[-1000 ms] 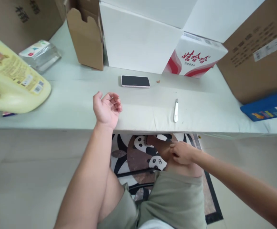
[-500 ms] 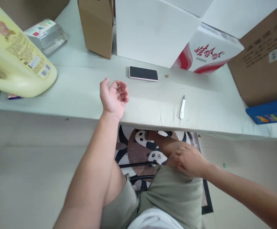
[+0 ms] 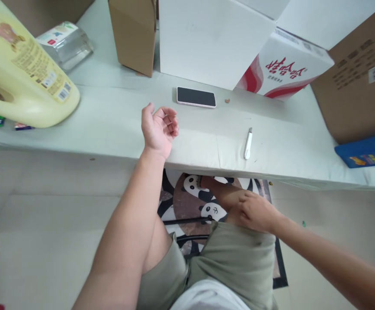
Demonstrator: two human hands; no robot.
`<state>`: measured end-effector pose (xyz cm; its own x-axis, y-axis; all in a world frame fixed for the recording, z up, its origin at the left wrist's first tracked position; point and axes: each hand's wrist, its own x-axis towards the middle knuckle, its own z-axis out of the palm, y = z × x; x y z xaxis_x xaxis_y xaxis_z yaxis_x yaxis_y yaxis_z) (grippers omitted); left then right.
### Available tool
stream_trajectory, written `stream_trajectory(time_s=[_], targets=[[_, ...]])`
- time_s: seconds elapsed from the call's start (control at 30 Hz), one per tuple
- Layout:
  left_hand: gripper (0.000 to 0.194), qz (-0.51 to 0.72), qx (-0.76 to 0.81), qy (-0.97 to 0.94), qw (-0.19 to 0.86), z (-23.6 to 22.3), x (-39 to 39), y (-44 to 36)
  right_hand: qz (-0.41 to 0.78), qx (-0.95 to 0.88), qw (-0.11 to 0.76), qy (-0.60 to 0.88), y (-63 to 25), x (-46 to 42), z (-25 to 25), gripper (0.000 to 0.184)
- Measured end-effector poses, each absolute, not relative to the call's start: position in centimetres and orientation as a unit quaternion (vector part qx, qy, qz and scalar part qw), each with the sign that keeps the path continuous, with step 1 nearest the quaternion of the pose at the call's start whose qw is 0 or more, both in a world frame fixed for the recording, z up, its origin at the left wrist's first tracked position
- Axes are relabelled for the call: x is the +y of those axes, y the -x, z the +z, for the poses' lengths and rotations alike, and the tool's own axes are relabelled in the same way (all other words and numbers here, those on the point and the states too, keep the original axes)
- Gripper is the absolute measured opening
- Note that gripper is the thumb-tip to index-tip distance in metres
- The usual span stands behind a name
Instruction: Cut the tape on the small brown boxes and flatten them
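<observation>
- On my head cam, L hand [image 3: 160,129] is on the table [image 3: 116,112], palm up; fingers half curled, thumb apart, nothing in the grip.
- R hand [image 3: 257,211] is below table level, back of hand up, lying on the R leg [image 3: 228,196] just past the hem of the shorts [image 3: 239,258]. Fingers bent; palm hidden, so can't tell if I've anything in there.
- Phone [image 3: 196,97]: nearest thing to L hand, just ahead & to its R, flat, dark screen up, not touched.
- Knife [image 3: 248,144]: on table ahead of R hand, well R of L hand; white handle end toward me, tip pointing away.
- Small brown bit [image 3: 227,100]: R of phone, ahead of both hands.
- White box [image 3: 200,43]: beyond phone, farther from L hand; red-&-white box [image 3: 287,64] to its R.
- Brown box [image 3: 132,34]: ahead of L hand, slightly L.
- Yellow jug [image 3: 29,86]: well L of L hand, w/ clear pack [image 3: 69,49] behind it.
- Blue box [image 3: 368,150]: far R of both hands, by big carton [image 3: 342,94].
- Panda mat [image 3: 187,206]: on floor, L of R hand.
</observation>
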<state>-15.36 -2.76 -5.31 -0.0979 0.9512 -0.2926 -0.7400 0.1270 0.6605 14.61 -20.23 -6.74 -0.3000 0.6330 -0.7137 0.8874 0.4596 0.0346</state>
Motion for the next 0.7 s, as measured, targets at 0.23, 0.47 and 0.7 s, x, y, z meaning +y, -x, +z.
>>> stream_trajectory(time_s=[0.23,0.47,0.7], targets=[[0.047,0.648,0.355,-0.143,0.658,-5.2,-3.0,16.0,-0.178,0.721,0.361,-0.564,-15.2,-19.2,-7.4,0.045],[0.055,0.654,0.341,-0.137,0.661,-4.4,-3.7,16.9,-0.253,0.673,0.409,-0.562,-17.8,-15.3,-10.1,0.059],[0.06,0.663,0.321,-0.13,0.664,-4.5,-3.7,17.9,-0.495,0.641,0.472,-0.348,-10.7,-16.9,-6.4,0.061]])
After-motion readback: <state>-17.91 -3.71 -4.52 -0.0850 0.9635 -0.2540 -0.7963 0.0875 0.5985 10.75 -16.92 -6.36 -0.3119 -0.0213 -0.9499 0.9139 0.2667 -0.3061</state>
